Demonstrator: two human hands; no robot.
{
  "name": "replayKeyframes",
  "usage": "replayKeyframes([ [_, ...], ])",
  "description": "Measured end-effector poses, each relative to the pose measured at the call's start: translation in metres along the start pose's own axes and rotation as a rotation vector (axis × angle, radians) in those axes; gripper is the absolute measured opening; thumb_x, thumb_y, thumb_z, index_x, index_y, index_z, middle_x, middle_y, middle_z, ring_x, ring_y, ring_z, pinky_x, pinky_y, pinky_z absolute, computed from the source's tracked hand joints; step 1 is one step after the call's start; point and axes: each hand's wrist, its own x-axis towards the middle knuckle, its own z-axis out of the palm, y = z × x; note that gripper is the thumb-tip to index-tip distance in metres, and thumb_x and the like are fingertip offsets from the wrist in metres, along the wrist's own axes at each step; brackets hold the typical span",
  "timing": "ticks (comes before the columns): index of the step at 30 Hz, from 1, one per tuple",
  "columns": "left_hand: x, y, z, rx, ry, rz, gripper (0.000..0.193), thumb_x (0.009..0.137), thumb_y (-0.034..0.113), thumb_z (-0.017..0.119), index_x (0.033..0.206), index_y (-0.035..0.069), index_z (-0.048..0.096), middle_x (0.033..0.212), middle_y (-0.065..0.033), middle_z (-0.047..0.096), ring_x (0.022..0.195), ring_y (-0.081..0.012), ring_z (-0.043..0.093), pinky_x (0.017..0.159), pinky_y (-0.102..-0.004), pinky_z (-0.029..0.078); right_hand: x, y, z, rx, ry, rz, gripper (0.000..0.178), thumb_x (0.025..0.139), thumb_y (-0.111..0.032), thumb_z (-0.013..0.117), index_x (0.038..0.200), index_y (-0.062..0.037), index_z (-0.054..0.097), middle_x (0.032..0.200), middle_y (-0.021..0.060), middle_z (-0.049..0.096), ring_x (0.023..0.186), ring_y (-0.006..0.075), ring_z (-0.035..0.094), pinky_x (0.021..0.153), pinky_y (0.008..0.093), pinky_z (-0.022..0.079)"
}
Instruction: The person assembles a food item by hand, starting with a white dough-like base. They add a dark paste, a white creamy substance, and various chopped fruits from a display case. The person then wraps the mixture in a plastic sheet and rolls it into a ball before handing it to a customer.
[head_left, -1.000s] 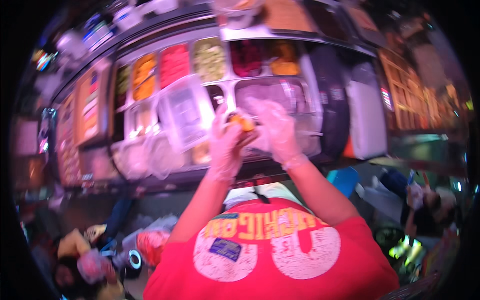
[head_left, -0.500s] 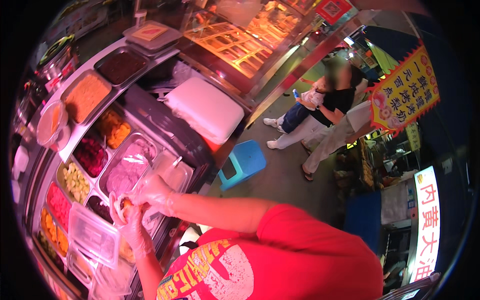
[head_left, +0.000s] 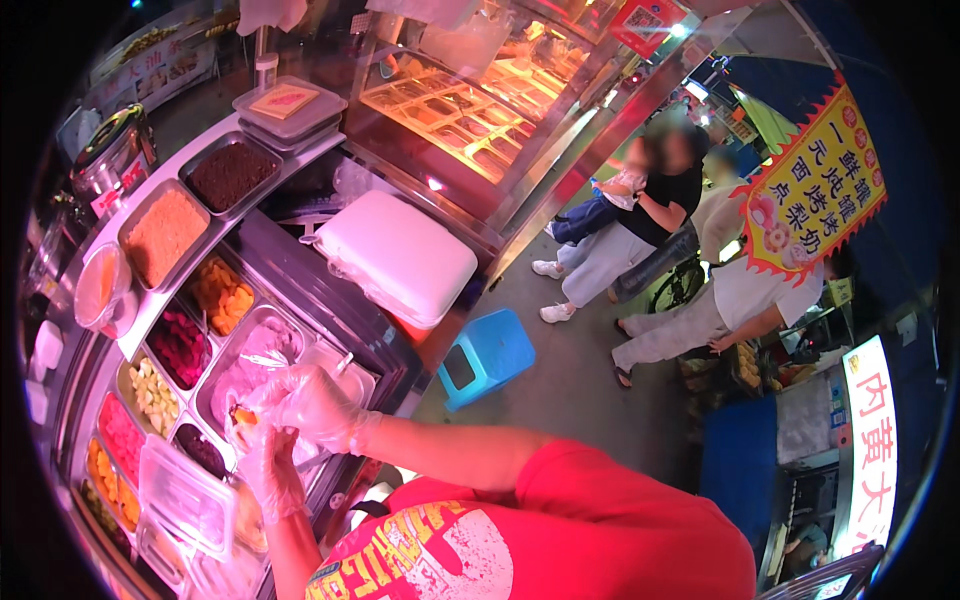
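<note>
Both of my hands wear clear plastic gloves and meet over the trays. My left hand (head_left: 270,468) is closed from below around a small pale wrap with orange and dark filling (head_left: 243,415), partly hidden by the fingers. From above, my right hand (head_left: 318,405) has its fingers curled at the wrap's upper side. Just beyond them is a steel tray of purple mash (head_left: 265,345). A tray of dark purplish filling (head_left: 203,450) lies left of my left hand, beside a clear plastic lid (head_left: 188,497).
More trays hold orange chunks (head_left: 222,293), pale cubes (head_left: 152,395) and an orange-pink topping (head_left: 168,233). A white lidded box (head_left: 395,255) stands beyond the counter's dark edge (head_left: 330,290). On the floor is a blue stool (head_left: 490,355); several people stand behind it.
My right hand has moved slightly down and over the wrap, hiding more of it. My view has shifted a little. A person in a white top has come into sight at right.
</note>
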Motion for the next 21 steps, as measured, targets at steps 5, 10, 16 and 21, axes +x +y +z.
replayKeyframes([
  [5, 0.002, 0.012, 0.038, -0.011, -0.150, -0.034, 0.075, 0.094, 0.026, 0.077, 0.155, 0.014, 0.036, 0.102, -0.0057, 0.065, 0.091, -0.0195, 0.069, 0.089, -0.0413, 0.058, 0.015, -0.032, -0.033, 0.128, -0.101, 0.151, 0.016, 0.086, 0.010, 0.069, 0.100, 0.0036, 0.073, 0.087, 0.0085, 0.071, 0.068, 0.0121, 0.064, 0.057, 0.0250, 0.050],
  [10, 0.016, 0.023, 0.070, 0.044, -0.071, -0.086, 0.060, 0.096, 0.048, 0.072, 0.137, 0.012, 0.048, 0.096, -0.0084, 0.066, 0.083, -0.0153, 0.064, 0.073, -0.0278, 0.050, 0.022, -0.039, -0.039, 0.148, -0.063, 0.181, 0.020, 0.082, 0.011, 0.064, 0.098, 0.0029, 0.073, 0.090, 0.0104, 0.072, 0.070, 0.0159, 0.068, 0.059, 0.0266, 0.054],
  [16, 0.039, 0.010, 0.084, 0.048, -0.001, -0.108, 0.048, 0.093, 0.005, 0.073, 0.133, 0.011, 0.047, 0.101, -0.0075, 0.064, 0.063, -0.0108, 0.053, 0.056, -0.0249, 0.044, 0.034, -0.070, -0.056, 0.100, 0.056, 0.178, 0.025, 0.085, 0.000, 0.059, 0.106, 0.0087, 0.070, 0.092, 0.0131, 0.073, 0.070, 0.0135, 0.065, 0.060, 0.0230, 0.053],
  [21, 0.043, 0.014, 0.094, 0.060, 0.105, -0.146, 0.048, 0.088, 0.011, 0.081, 0.129, 0.010, 0.054, 0.104, -0.0061, 0.064, 0.069, -0.0100, 0.059, 0.058, -0.0254, 0.051, 0.056, -0.068, -0.056, 0.113, -0.030, 0.221, 0.026, 0.087, 0.006, 0.058, 0.110, 0.0106, 0.068, 0.083, 0.0069, 0.069, 0.058, 0.0070, 0.053, 0.052, 0.0192, 0.040],
])
